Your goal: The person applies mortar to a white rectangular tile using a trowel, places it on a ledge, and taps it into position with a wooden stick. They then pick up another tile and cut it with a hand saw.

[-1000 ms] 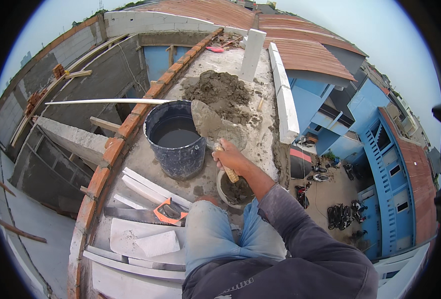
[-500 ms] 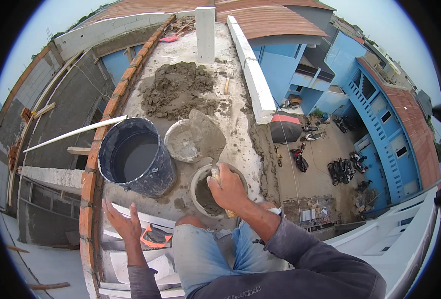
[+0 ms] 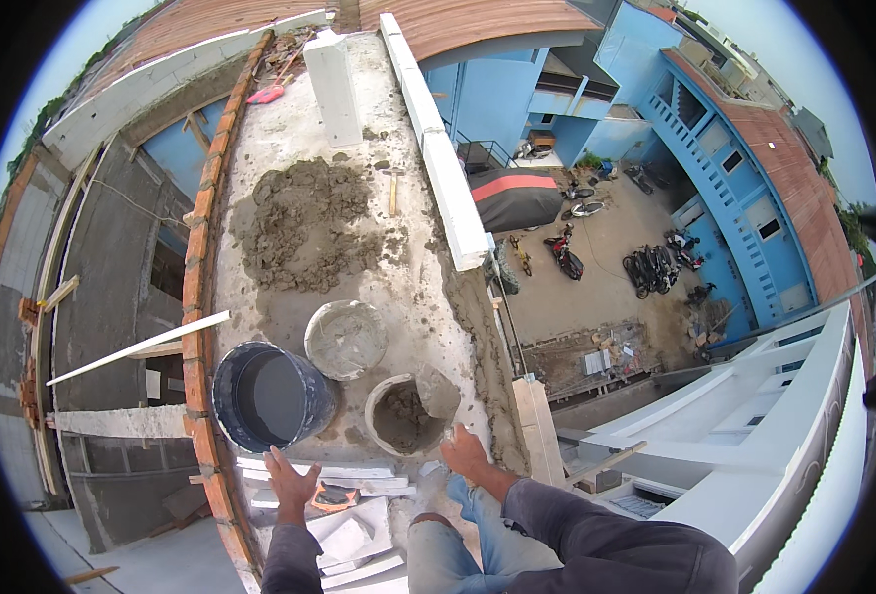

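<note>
A trowel (image 3: 439,393) is held at the near part of a concrete slab (image 3: 423,307), its blade at the right rim of a small round bucket (image 3: 372,421); wet mortar (image 3: 400,416) lies inside. The right hand (image 3: 468,453) is clamped on the trowel's handle, between the bucket and the slab's right edge. The left hand (image 3: 292,483) is bare of any load, its fingers spread apart, near the slab's left edge. Beside it lie white strips (image 3: 260,463) and a saw (image 3: 334,497) with an orange handle; whether it touches them I cannot tell from where I stand. Just beyond is a large dark bucket (image 3: 321,388) of grey liquid, with a pale bucket (image 3: 311,332) beside it. Farther along the slab, a mortar heap (image 3: 304,223) spreads; a white post (image 3: 334,94) stands toward the far edge. Bricks (image 3: 195,287) line the left edge, white blocks (image 3: 433,168) the right. Beyond these, below, motorbikes (image 3: 648,272) stand in a yard (image 3: 596,287).
</note>
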Demonstrator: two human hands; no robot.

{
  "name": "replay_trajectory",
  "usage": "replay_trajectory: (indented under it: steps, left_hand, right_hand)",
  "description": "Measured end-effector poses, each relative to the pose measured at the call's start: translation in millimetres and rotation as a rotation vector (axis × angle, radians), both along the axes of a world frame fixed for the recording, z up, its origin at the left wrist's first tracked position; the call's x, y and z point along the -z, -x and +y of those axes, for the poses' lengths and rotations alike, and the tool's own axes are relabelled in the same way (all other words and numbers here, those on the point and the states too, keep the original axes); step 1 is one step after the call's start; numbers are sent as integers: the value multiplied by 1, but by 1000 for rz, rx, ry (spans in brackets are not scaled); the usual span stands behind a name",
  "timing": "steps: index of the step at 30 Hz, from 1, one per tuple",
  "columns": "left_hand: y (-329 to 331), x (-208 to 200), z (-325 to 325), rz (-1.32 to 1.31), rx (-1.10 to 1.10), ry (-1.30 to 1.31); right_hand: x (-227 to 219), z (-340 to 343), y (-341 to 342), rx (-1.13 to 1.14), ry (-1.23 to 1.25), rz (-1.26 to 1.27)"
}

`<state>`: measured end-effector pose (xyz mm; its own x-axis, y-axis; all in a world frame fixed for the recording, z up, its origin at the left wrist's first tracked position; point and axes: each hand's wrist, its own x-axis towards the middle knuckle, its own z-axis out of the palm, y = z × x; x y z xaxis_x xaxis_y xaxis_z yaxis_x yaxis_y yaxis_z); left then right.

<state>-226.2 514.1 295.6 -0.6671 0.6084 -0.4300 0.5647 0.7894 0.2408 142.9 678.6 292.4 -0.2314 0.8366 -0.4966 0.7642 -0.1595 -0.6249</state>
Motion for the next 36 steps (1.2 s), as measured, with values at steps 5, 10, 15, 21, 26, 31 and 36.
replay_trajectory:
  steps: [5, 10, 15, 21, 26, 31, 36]
  left_hand:
    - [-105, -62, -77, -575, -240, -34]
    - [-224, -117, -180, -947, 91, 523]
    - [-310, -114, -246, -1329, -557, 456]
    - [-398, -136, -229, -1247, -820, 440]
    - [-398, -157, -159, -1261, -801, 575]
    - [-374, -171, -100, -1218, -672, 772]
    - [-386, -145, -147, -1294, -582, 700]
  right_hand:
    - [-78, 26, -51, -208, 125, -198]
    - [-87, 105, 7, -509, 99, -312]
    - [0, 216, 154, -809, -9, -589]
    - [97, 263, 271, -1086, -377, -577]
    - [114, 241, 310, -1228, -110, -499]
    - [122, 266, 298, -1202, 83, -433]
    - [149, 296, 240, -1035, 40, -112]
